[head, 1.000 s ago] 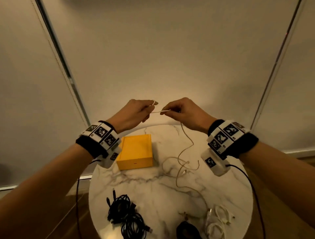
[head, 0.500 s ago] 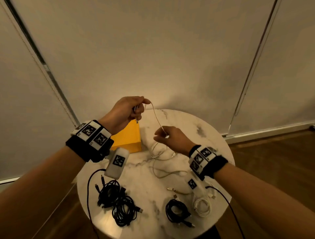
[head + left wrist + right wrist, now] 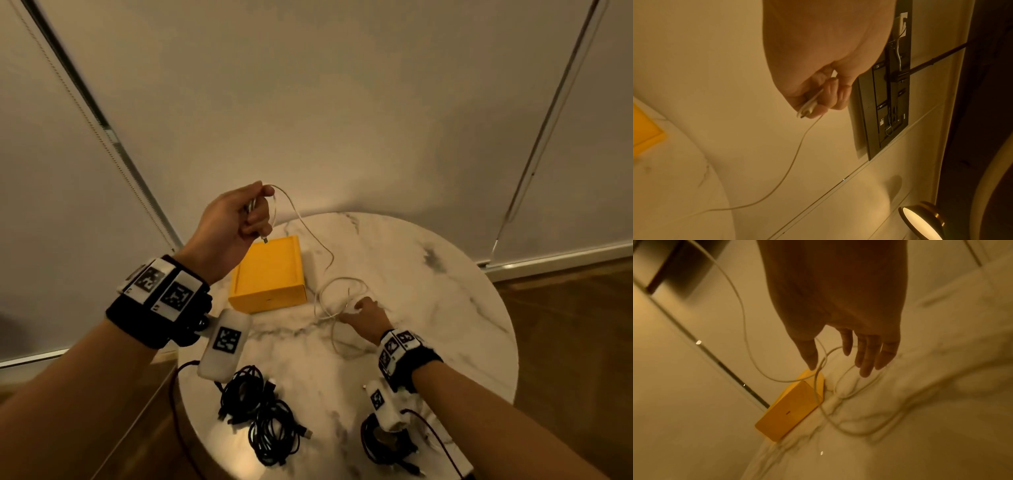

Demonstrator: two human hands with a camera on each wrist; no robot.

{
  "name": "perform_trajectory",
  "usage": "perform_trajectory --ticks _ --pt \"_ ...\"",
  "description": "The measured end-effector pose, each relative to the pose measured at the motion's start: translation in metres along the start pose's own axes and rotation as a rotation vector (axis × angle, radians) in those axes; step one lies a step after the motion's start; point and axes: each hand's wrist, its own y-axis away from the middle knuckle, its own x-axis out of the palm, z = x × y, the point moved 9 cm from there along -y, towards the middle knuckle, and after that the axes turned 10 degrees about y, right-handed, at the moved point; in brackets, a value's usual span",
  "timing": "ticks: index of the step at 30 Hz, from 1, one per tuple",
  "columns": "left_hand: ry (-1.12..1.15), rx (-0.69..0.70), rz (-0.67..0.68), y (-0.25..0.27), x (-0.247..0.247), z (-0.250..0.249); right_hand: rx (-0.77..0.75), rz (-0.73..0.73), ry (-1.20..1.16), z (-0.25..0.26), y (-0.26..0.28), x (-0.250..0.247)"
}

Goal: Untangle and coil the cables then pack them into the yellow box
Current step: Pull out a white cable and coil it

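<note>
Two hands at work on one white cable (image 3: 310, 236). Left hand (image 3: 227, 228) is raised above the yellow box (image 3: 269, 274), fingers (image 3: 830, 92) curled round the plug end, connector tip poking out below the fist. From there the cable arcs down to loose loops on the marble table (image 3: 445, 308), just right of the box. Right hand (image 3: 364, 317) is low over those loops, fingers (image 3: 867, 356) spread and relaxed, a strand running between thumb and forefinger; no grip yet. Judgement: cable is thin, light, limp, prone to snag on itself; best taken near the held end and fed loop by loop. Black cable bundles (image 3: 260, 418) lie at the near table edge, untouched.
</note>
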Motion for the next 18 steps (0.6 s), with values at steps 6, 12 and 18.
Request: perform_trajectory --ticks 6,12,18 --pt "-0.053 -0.008 -0.057 -0.011 -0.024 0.016 -0.179 0.174 -0.181 0.032 0.005 0.05" --pt "-0.395 -0.034 -0.139 -0.012 -0.065 0.071 -0.231 0.064 -0.11 0.038 0.007 -0.008" --pt "-0.502 -0.148 -0.155 -0.002 -0.087 0.1 -0.217 -0.059 -0.255 0.02 -0.005 -0.068"
